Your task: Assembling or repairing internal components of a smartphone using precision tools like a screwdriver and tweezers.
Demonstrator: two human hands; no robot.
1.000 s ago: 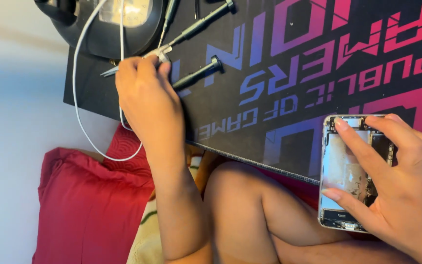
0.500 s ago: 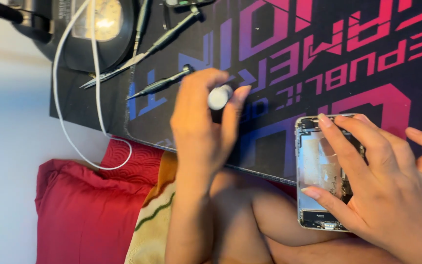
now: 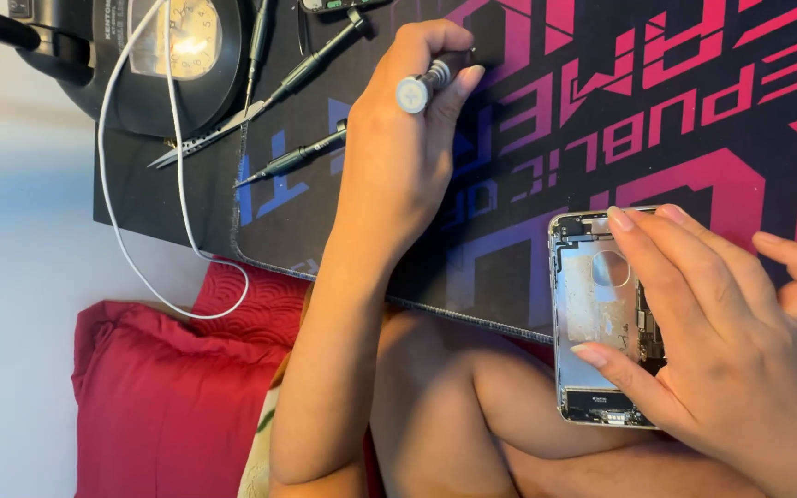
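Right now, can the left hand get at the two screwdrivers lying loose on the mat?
Probably yes. The left hand is beside the two screwdrivers with bare mat between, but its grip is full, closed on another screwdriver, so it would need to drop that.

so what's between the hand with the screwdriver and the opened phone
In the head view, only bare mat with its pink and purple print lies between the left hand, gripping the screwdriver, and the opened phone; no tool or part there.

one head-worn view looks steeply down, close over the printed desk mat (image 3: pixel 675 138), its near edge above the lap.
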